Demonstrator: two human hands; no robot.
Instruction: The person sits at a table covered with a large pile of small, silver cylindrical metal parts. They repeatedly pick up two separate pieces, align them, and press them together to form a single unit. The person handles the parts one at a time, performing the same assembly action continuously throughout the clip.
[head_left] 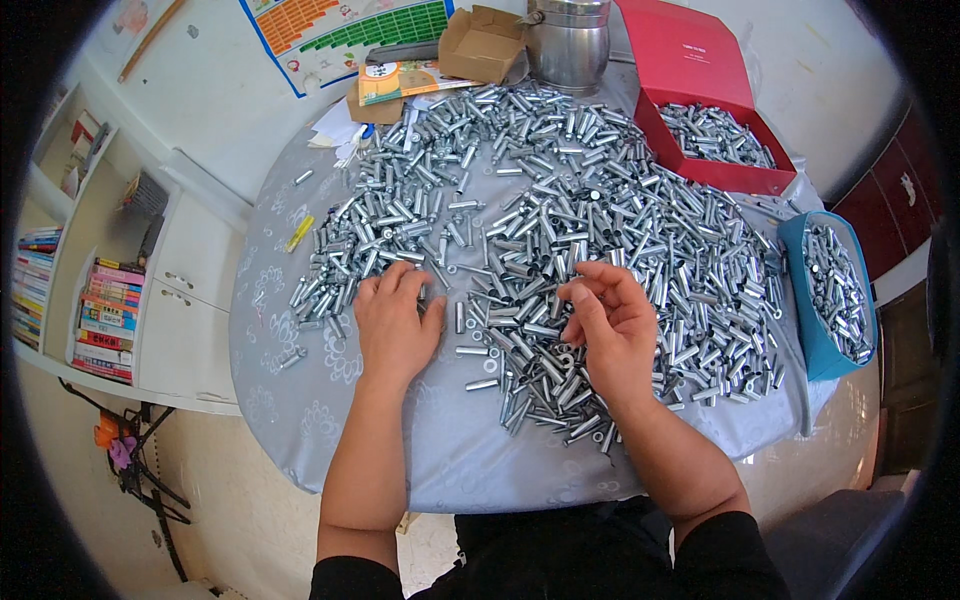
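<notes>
Left hand (399, 325) and right hand (614, 330) among metal sleeves (705, 300)
Fingers (622, 290) bent, grip unclear; red box (730, 178), teal bin (798, 265) crowd the surface (450, 460).

Cloth-covered table (460, 470), grey, rounded. At far edge: metal canister (568, 50), upright, just beside open brown cardboard box (482, 45); orange-and-white booklet (405, 80) near box. Toward left edge: slim yellow implement (300, 233), kind unclear. Wall beyond far edge: blue-bordered chart (345, 40). Off left edge: white shelving (190, 340), coloured books (108, 318) in it; low down, orange item (106, 431) touching black frame (165, 523). Off right edge: dark red cabinet (890, 195).
</notes>
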